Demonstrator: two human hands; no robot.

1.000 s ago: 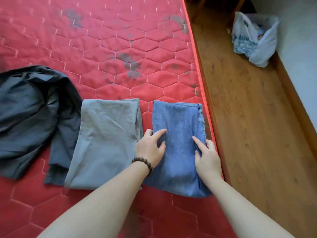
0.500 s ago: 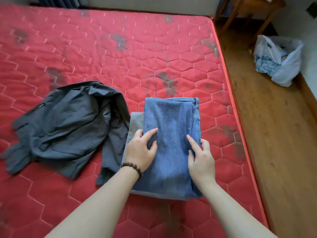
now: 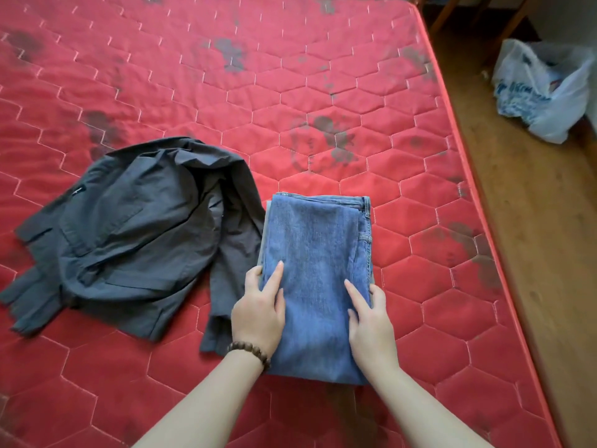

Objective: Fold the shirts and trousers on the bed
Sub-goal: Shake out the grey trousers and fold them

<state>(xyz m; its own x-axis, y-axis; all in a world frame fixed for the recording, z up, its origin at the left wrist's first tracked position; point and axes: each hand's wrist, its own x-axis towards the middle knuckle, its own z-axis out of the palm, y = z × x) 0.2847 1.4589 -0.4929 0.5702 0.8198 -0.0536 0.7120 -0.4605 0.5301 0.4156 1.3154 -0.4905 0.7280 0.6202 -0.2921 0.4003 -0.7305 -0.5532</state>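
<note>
Blue denim, the folded jeans [image 3: 318, 279] lay on the red quilted mattress [image 3: 323, 101], stacked on a folded grey garment [image 3: 264, 234] of which only a thin strip showed along their left edge. The left hand [image 3: 258, 313] held the stack's left side, its thumb lying flat on the denim and its fingers wrapped over the edge. The right hand [image 3: 371, 321] gripped the right side the same way, thumb on top and fingers down the far edge. A brown bead bracelet [image 3: 249, 349] circled the left wrist. Just beside the stack on the left, touching it, sprawled an unfolded dark grey shirt [image 3: 129, 234], crumpled and spread across the mattress. Beyond the bed's right edge ran a wooden floor [image 3: 533, 237], and on it, well apart from the clothes, sat a white plastic bag [image 3: 542, 88] with blue print.
</note>
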